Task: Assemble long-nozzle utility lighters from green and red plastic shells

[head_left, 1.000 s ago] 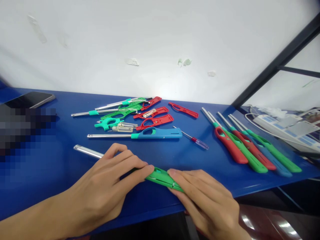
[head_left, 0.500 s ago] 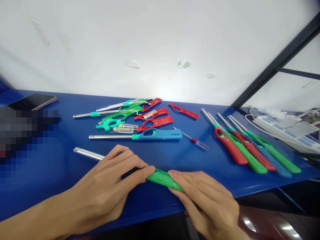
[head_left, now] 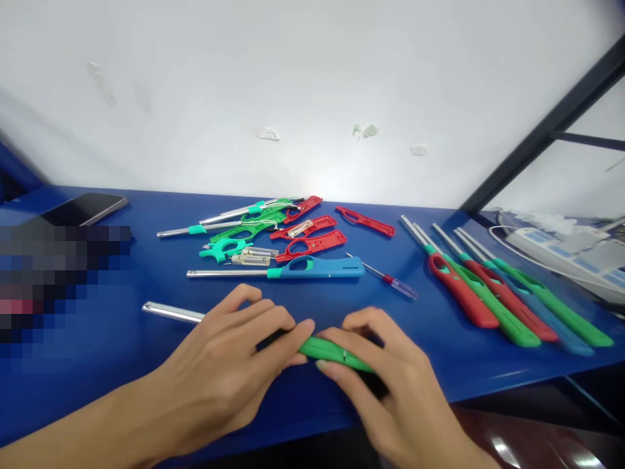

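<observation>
- One green lighter [head_left: 334,352], pinched by left hand [head_left: 219,365] and right hand [head_left: 403,374].
- Step: squeezing it together (apparently).
- Next move calls for: even, two-sided pressure.

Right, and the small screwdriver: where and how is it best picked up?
Probably by the purple handle, pinched across its sides from above, coming from the near right: it is thicker and lies free, while the thin shaft runs close past the end of the blue lighter.
</observation>
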`<move>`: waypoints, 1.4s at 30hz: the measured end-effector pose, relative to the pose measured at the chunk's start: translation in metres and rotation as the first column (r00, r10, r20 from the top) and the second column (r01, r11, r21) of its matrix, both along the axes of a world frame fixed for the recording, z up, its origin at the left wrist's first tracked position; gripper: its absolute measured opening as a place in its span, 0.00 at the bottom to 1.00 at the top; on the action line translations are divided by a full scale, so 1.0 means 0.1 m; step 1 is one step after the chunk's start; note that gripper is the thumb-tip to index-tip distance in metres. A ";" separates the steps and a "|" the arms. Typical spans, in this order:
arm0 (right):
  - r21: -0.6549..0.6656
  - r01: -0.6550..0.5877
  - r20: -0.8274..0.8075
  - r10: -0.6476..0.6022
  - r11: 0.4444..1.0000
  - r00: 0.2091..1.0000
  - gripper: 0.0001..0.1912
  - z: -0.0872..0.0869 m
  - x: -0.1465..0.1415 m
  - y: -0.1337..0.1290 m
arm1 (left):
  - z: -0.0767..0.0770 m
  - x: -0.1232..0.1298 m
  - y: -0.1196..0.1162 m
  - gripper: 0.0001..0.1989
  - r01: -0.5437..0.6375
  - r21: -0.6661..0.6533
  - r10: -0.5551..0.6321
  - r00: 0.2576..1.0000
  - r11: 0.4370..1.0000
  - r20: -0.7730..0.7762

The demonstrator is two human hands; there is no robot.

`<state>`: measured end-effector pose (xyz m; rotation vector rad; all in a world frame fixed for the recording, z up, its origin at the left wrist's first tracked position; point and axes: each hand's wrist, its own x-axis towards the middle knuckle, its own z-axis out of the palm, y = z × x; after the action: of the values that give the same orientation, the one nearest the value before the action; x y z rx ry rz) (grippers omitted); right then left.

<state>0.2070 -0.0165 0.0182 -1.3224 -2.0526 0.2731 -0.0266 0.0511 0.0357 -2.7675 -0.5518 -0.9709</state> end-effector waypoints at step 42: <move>-0.248 -0.013 0.144 0.050 0.969 0.988 0.14 0.07 0.23 0.18 | 0.10 -0.21 0.17 0.26 0.116 0.164 -0.059 0.946 0.980 -0.318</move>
<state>0.2295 0.0012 0.0249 -1.4988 -2.2217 0.4697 -0.0480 0.0680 0.0458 -2.7204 -0.2778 -0.5466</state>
